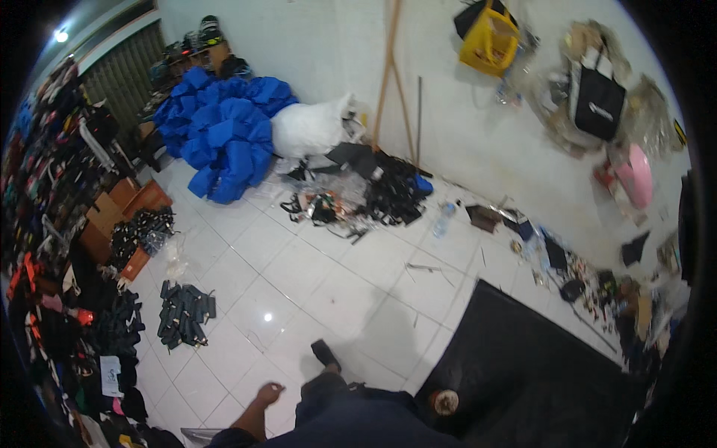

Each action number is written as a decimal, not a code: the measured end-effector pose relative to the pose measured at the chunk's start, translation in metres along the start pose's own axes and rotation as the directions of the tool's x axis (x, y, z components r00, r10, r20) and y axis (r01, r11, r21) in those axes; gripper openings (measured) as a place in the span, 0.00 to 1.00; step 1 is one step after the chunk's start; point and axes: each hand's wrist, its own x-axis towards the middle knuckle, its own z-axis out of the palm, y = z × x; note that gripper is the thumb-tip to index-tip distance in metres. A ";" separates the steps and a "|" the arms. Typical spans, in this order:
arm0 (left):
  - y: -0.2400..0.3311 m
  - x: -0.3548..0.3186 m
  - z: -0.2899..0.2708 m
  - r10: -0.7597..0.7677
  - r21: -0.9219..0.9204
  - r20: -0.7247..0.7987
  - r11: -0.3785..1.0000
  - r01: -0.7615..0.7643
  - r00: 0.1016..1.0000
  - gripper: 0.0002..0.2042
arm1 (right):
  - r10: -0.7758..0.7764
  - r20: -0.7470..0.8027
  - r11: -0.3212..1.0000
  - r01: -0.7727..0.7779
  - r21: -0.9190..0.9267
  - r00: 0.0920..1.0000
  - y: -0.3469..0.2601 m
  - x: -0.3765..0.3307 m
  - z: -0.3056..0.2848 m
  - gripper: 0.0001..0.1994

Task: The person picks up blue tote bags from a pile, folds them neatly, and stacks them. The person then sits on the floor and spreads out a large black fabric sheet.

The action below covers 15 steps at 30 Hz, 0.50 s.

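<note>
My left hand (270,393) hangs at my left side over the white tiles, its fingers curled in; whether something small sits in them I cannot make out. It touches nothing else that I can see. My right hand is out of view. Beyond the left hand lies a heap of dark, rolled-looking pieces (185,315) on the floor. A large black sheet (515,351) is spread flat on my right, with a round brown and whitish thing (446,402) on its near edge beside my body.
Clothes and bags pile up along the left (75,321), near an orange crate (137,263) of dark items. A blue fabric heap (224,127), a white sack (317,128) and black scraps (392,190) line the back wall. Yellow (490,41) and black (597,101) bags hang right.
</note>
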 end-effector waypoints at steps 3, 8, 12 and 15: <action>-0.014 0.014 -0.001 -0.221 -0.014 0.304 0.971 0.237 0.927 0.19 | -0.040 0.057 0.999 0.040 -0.007 0.998 -0.074 0.014 -0.020 0.08; 0.007 0.066 -0.047 -0.164 -0.159 0.271 0.964 0.212 0.949 0.22 | -0.131 0.061 0.991 0.128 0.049 0.990 -0.233 0.061 -0.033 0.10; -0.023 0.155 -0.136 -0.161 -0.159 0.029 0.974 0.163 0.987 0.26 | -0.412 0.140 0.722 0.229 0.653 0.900 -0.400 0.028 -0.020 0.09; 0.007 0.196 -0.224 -0.194 -0.331 -0.260 0.938 0.101 0.946 0.22 | -0.316 0.220 0.837 0.161 0.523 0.923 -0.480 0.018 -0.005 0.12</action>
